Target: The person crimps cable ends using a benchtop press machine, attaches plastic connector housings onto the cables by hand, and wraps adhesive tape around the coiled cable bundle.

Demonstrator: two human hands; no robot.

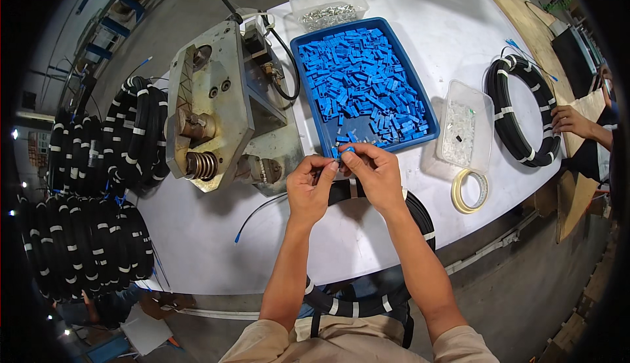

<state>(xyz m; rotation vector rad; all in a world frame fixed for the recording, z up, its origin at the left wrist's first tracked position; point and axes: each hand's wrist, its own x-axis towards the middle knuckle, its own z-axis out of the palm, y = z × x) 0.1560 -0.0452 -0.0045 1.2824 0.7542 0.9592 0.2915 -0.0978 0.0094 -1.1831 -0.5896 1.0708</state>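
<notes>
My left hand (311, 184) and my right hand (374, 174) meet at the near edge of a blue tray (430, 123). Both are closed, fingertips pinched together around a small blue connector piece (348, 150); the fingers hide most of it. The tray holds a heap of small blue plastic connector parts (361, 81). Beneath my wrists a coil of black cable (420, 215), bound with white tape, lies partly on the table and over its front edge. A loose cable end with a blue tip (237, 237) sticks out to the left.
A heavy metal press (226, 100) stands left of the tray, with stacked black cable coils (85, 245) beyond. Clear boxes hold metal parts (328, 15) and clear pieces (459, 130). A tape roll (470, 191) lies right. Another person's hand (569, 120) touches a cable coil (505, 110).
</notes>
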